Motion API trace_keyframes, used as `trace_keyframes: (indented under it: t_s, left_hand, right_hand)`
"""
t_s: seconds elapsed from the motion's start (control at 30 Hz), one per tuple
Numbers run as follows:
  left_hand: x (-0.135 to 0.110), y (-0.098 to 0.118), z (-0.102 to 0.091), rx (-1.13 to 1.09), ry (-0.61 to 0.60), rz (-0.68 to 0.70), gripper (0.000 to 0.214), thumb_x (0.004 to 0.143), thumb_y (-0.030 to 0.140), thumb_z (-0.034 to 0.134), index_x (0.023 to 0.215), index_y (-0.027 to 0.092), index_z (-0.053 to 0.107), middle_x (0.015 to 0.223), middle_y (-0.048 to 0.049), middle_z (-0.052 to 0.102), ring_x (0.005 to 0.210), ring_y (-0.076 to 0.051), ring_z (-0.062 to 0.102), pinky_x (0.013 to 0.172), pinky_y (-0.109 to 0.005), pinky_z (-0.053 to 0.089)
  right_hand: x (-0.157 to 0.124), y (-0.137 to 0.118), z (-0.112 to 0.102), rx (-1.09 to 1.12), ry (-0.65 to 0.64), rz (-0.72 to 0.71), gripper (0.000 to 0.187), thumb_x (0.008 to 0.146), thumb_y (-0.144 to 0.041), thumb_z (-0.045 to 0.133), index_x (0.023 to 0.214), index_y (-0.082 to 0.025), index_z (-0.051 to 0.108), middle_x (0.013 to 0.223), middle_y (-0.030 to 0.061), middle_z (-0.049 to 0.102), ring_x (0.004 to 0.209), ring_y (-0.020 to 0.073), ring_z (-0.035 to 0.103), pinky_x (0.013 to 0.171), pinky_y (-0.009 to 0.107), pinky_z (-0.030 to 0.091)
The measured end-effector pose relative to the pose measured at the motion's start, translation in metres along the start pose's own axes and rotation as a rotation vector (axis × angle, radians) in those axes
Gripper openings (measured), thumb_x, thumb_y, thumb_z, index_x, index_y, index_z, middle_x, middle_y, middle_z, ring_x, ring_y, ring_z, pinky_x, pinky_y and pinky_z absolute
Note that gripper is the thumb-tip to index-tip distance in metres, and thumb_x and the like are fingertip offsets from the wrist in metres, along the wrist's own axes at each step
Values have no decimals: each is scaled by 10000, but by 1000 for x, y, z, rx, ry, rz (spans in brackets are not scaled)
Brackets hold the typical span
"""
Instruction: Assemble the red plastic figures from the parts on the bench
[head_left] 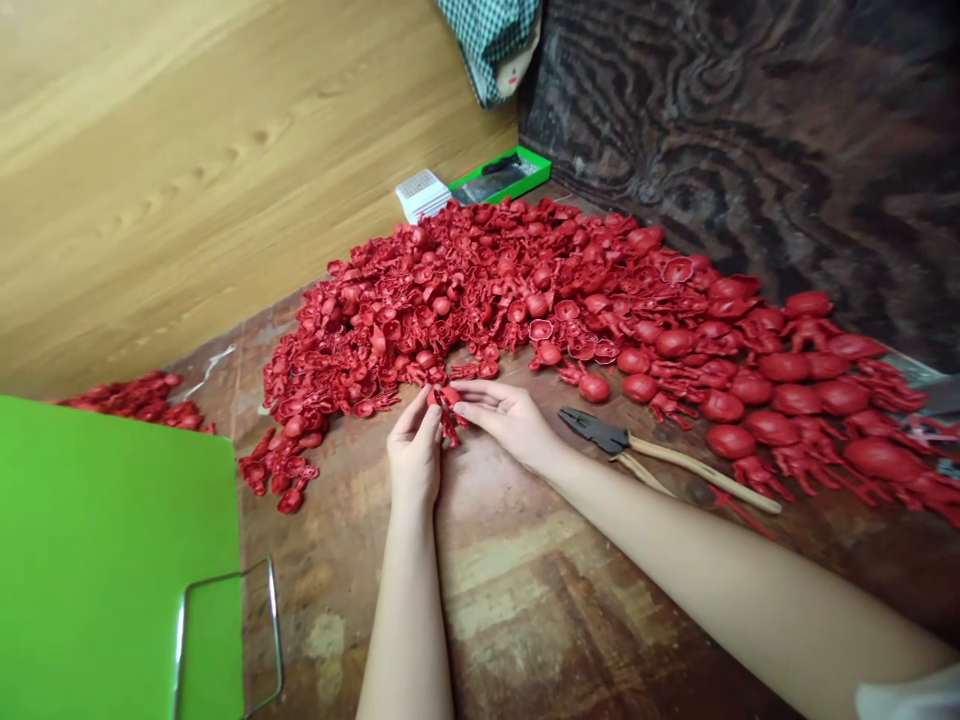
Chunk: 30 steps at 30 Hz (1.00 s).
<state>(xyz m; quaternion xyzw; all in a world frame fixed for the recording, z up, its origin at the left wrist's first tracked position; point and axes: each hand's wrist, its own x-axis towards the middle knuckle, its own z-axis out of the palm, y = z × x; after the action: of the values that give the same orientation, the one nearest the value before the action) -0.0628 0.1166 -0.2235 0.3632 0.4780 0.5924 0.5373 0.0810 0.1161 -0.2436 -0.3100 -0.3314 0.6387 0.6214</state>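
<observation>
Between both sets of fingertips is a small red plastic figure, with two rounded head parts at the top and thin limbs hanging below. My left hand is closed on its left side, thumb and fingers pinching it. From the right, my right hand pinches the same figure with bent fingers. Whether the figure is one piece or two halves, I cannot tell, since fingers cover part of it. Just beyond the hands spreads a big heap of red plastic figure parts, many of them hollow half shells.
Pliers with pale handles lie right of my right forearm. Larger red figures lie in rows at the right. A green panel with a metal handle stands at left. Behind the heap are a green tray and white stack.
</observation>
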Motion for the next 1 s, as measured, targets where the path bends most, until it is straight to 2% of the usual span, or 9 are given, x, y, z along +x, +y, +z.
trace_keyframes:
  t_s: [0.1, 0.3, 0.37, 0.53, 0.67, 0.83, 1.0]
  left_hand:
    - [-1, -1, 0, 28, -3, -8, 586, 637, 487, 1025, 1145, 246, 860, 1169, -102, 857, 986, -245, 832, 859, -309, 667]
    - [-4, -2, 0, 81, -25, -49, 579, 682, 443, 1011, 1205, 257, 845, 1227, -115, 841, 893, -243, 843, 758, -316, 693]
    - [-5, -2, 0, 80, -34, -49, 584, 698, 454, 1002, 1223, 254, 841, 1242, -121, 836, 935, -257, 846, 815, -343, 700]
    - [-5, -6, -1, 37, -94, -25, 621, 750, 552, 948, 1270, 235, 824, 1301, -148, 810, 1178, -335, 798, 1077, -476, 636]
    - [-5, -8, -4, 47, -123, -32, 611, 745, 514, 963, 1272, 237, 822, 1338, -134, 795, 1229, -337, 777, 1145, -486, 593]
    - [-7, -6, -7, 138, -162, 7, 572, 794, 500, 933, 1297, 258, 809, 1386, -103, 772, 1373, -326, 694, 1278, -498, 459]
    - [-8, -3, -2, 152, -150, 33, 549, 772, 490, 950, 1245, 236, 836, 1367, -121, 781, 1370, -342, 694, 1270, -492, 470]
  right_hand:
    - [1, 0, 0, -6, 7, -7, 471, 709, -419, 983, 1122, -245, 839, 1191, 83, 849, 1117, 237, 793, 1123, 455, 608]
    - [1, -3, -1, -37, 20, -16, 471, 688, -440, 988, 1093, -247, 843, 1132, 71, 862, 1042, 228, 805, 1029, 414, 657]
    - [1, -4, -1, -53, 27, -20, 463, 694, -444, 984, 1089, -247, 843, 1130, 69, 862, 1035, 224, 805, 1029, 407, 656]
    - [0, -4, -4, -95, 43, -31, 481, 693, -475, 983, 1088, -237, 843, 1134, 68, 861, 1056, 239, 802, 1075, 444, 634]
    - [-2, -4, -8, -128, 45, -41, 458, 689, -461, 987, 1064, -233, 855, 1126, 68, 862, 1073, 259, 802, 1117, 484, 611]
    - [-5, -10, -12, -225, 33, -89, 374, 730, -432, 970, 1039, -252, 862, 1158, 55, 859, 1118, 273, 801, 1155, 501, 592]
    - [-8, -13, -13, -265, 8, -119, 377, 769, -463, 945, 1066, -252, 848, 1213, 63, 845, 1156, 276, 795, 1165, 494, 588]
